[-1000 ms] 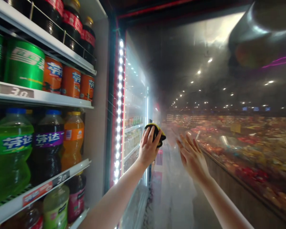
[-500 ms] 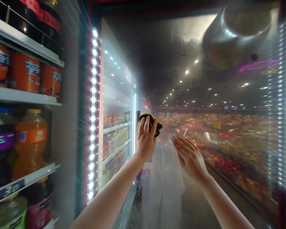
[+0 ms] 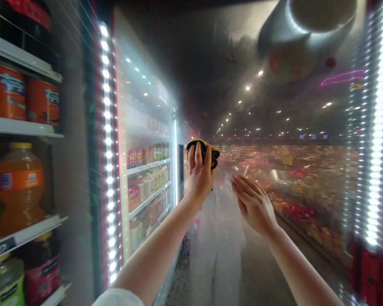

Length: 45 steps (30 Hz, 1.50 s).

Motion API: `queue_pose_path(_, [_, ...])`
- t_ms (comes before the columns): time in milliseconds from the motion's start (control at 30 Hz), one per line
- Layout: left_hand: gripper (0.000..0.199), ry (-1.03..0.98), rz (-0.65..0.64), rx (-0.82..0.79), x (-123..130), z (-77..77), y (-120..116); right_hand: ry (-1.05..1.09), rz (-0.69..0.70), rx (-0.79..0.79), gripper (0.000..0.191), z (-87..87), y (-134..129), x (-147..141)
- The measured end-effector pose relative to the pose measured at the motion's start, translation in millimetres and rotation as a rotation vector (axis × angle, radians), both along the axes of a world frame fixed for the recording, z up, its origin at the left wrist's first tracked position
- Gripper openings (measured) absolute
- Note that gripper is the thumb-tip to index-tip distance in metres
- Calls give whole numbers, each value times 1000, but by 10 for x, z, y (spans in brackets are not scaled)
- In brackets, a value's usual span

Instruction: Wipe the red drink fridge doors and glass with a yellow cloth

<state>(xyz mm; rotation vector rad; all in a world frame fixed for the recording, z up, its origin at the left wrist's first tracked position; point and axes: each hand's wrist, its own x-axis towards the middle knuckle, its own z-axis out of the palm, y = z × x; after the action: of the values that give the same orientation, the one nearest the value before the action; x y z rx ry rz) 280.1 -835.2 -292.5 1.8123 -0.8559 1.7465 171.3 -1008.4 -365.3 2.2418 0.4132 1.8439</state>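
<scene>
A bunched black-and-yellow cloth [image 3: 215,153] is gripped in the curled fingers of the left hand [image 3: 199,175] at the transparent glass pane [image 3: 223,242], nearer its left edge; the right hand [image 3: 254,205] is held flat, fingers together. Haze is left; how much is done cannot be told.

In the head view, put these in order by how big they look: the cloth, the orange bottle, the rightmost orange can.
Largest to smallest:
1. Orange bottle
2. Rightmost orange can
3. Cloth, by its visible part; the left hand covers some, so its full size is unsure.
</scene>
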Motion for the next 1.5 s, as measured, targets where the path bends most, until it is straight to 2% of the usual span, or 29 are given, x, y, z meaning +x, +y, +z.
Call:
queue_pose_path(33, [72,-18,0,41,-27,-4,-72,-1,1,15,41,-16,-15,-6])
queue_pose_path(100, [74,-56,9,169,-52,-124,-86,-11,-1,38,41,-63,-50,-23])
queue_pose_path(233, [76,-182,34,501,-8,-544,244,-33,-7,54,40,-167,-141,-80])
queue_pose_path(300, [79,-168,61,519,22,-640,392,-35,-5,60,40,-197,-198,-117])
queue_pose_path(367, [84,-108,76,431,30,-584,410,-28,-4,65,40,-205,-264,-158])
queue_pose_path(433, [88,-48,65,290,9,-407,275,-18,-16,71,41,-190,-346,-200])
queue_pose_path(533, [88,-22,12,129,-82,-114,-121,-16,-42,95,42,-140,-492,-265])
queue_pose_path(600, [85,-30,-10,118,-181,-33,-399,1,-38,95,42,-105,-590,-311])
queue_pose_path(667, [82,-52,-11,191,-288,-93,-594,32,-15,85,42,-86,-672,-358])
queue_pose_path(733, [81,-97,-12,325,-365,-263,-658,58,9,89,43,-89,-736,-409])
queue_pose_path(833, [78,-182,-19,504,-368,-563,-540,91,25,116,45,-127,-826,-497])
queue_pose_path(900, [72,-206,0,497,-309,-678,-419,110,25,119,46,-158,-917,-569])
queue_pose_path(967, [65,-179,22,404,-255,-673,-373,115,13,116,45,-180,-1043,-647])
queue_pose_path(1033, [62,-135,26,283,-253,-555,-464,108,-6,122,44,-188,-1189,-722])
queue_pose_path(1167, [55,-62,-17,91,-442,-228,-1008,97,-33,144,44,-172,-1418,-812])
queue_pose_path(1233, [56,-42,-49,97,-570,-177,-1295,93,-27,147,44,-174,-1463,-826])
queue_pose_path(1333, [63,-69,-78,262,-691,-323,-1465,92,-13,151,43,-223,-1469,-844])
queue_pose_path(1400, [69,-126,-86,431,-691,-496,-1355,93,-29,160,42,-281,-1470,-875])
queue_pose_path(1467, [72,-180,-91,576,-630,-631,-1142,96,-59,168,40,-335,-1487,-923])
queue_pose_path(1500, [73,-170,-82,572,-586,-662,-1038,98,-74,169,40,-352,-1502,-950])
